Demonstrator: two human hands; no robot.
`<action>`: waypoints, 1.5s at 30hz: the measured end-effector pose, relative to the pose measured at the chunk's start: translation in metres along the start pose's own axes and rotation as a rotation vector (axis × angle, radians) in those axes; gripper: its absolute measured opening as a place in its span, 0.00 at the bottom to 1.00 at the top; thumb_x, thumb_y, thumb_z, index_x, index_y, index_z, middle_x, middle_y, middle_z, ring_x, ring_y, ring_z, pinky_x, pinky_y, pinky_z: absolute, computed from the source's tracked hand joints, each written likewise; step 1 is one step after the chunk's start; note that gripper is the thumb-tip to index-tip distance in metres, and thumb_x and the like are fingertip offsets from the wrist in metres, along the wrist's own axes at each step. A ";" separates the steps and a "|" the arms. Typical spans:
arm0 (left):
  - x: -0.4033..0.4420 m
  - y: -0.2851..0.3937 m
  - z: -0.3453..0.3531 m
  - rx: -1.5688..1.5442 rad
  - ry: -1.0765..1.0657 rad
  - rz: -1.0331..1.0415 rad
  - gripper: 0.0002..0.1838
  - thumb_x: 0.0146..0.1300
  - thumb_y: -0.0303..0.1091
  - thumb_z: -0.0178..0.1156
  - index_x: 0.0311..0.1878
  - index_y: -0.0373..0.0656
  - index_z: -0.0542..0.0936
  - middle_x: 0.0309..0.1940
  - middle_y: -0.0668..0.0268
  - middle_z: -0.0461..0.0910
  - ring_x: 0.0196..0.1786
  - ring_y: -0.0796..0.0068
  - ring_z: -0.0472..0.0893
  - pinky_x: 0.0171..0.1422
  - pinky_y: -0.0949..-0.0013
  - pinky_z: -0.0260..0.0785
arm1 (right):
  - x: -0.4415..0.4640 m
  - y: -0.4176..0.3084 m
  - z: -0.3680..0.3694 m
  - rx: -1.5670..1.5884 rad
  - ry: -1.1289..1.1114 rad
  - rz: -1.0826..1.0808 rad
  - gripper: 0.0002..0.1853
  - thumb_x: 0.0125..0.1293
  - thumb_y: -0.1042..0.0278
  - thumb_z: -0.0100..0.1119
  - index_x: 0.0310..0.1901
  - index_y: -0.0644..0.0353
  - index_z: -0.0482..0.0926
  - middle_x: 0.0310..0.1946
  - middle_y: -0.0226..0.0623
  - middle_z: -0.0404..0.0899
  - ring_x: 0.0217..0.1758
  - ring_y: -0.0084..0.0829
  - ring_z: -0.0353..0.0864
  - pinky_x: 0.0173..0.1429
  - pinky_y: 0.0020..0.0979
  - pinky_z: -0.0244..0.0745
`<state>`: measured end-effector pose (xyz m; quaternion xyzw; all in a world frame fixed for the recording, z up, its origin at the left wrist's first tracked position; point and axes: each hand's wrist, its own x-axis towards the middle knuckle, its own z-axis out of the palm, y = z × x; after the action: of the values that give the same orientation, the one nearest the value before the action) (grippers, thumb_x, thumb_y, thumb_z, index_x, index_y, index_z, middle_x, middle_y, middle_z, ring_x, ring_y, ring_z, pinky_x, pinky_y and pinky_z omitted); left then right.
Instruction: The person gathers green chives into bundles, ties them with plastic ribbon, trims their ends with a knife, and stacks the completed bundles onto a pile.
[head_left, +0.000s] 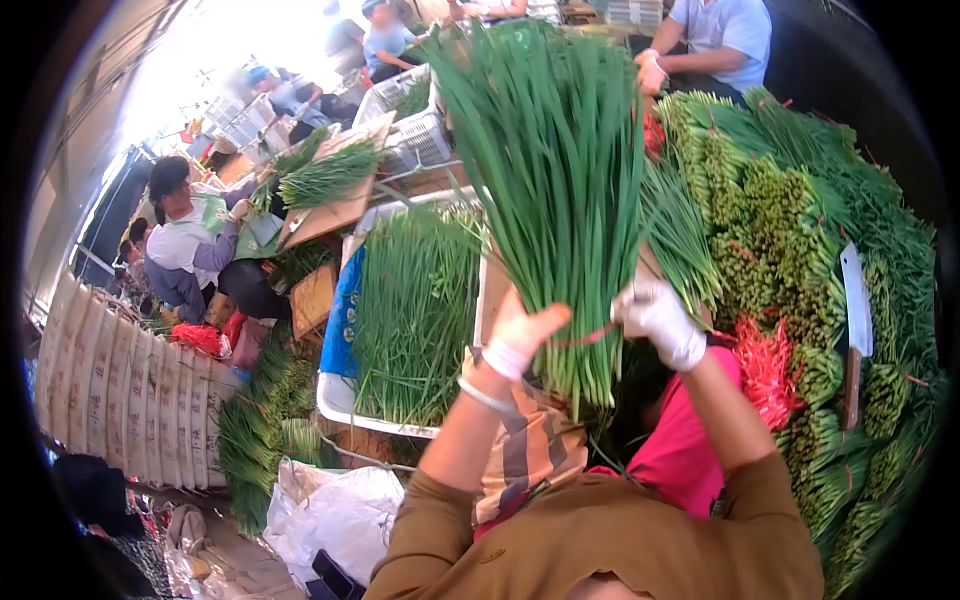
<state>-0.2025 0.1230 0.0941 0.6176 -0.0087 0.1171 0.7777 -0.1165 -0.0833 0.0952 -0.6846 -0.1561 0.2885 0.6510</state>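
A large bunch of garlic chives (550, 170) stands upright before me, green leaves up and pale stems down. My left hand (525, 338), in a pale glove, is closed round its lower left side, thumb across the front. A thin red tie (585, 338) crosses the stems just above their cut ends. At the bunch's right edge, my right hand (660, 322), in a white glove, pinches the end of this tie; its fingertips are partly hidden.
A white crate (335, 400) of loose chives is at left. Tied bundles (765, 235) are heaped at right, with a cleaver (856, 300) and red ties (765, 372) on them. A white sack (335, 515) lies lower left. Other people work farther back.
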 end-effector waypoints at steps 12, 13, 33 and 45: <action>0.056 -0.044 -0.066 0.344 -0.174 -0.144 0.24 0.52 0.30 0.68 0.54 0.39 0.77 0.49 0.66 0.80 0.51 0.74 0.77 0.59 0.68 0.69 | 0.098 0.088 -0.011 0.069 0.031 -0.311 0.09 0.55 0.79 0.62 0.22 0.61 0.72 0.25 0.31 0.72 0.30 0.25 0.75 0.41 0.27 0.73; 0.061 -0.051 -0.069 0.268 -0.227 -0.246 0.26 0.52 0.31 0.69 0.56 0.41 0.77 0.50 0.66 0.80 0.52 0.73 0.77 0.60 0.67 0.68 | 0.098 0.095 -0.009 -0.138 0.114 -0.357 0.10 0.55 0.80 0.62 0.22 0.61 0.71 0.25 0.32 0.72 0.30 0.26 0.75 0.41 0.27 0.73; 0.077 -0.032 -0.069 0.681 -0.099 0.003 0.35 0.53 0.40 0.70 0.62 0.37 0.69 0.54 0.62 0.78 0.55 0.67 0.75 0.63 0.64 0.66 | 0.115 0.075 0.001 -0.041 0.152 -0.339 0.03 0.56 0.79 0.60 0.28 0.62 0.75 0.22 0.25 0.74 0.28 0.19 0.71 0.36 0.24 0.70; 0.015 -0.080 -0.115 0.681 0.135 -0.534 0.30 0.57 0.56 0.62 0.48 0.35 0.77 0.35 0.62 0.81 0.30 0.76 0.80 0.32 0.71 0.71 | 0.091 0.145 0.017 0.164 0.395 -0.199 0.07 0.55 0.71 0.69 0.27 0.65 0.81 0.48 0.44 0.79 0.59 0.35 0.72 0.62 0.32 0.65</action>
<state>-0.1874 0.2191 -0.0071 0.8104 0.2412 -0.0519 0.5315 -0.0788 -0.0317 -0.0639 -0.6539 -0.0686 0.0952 0.7474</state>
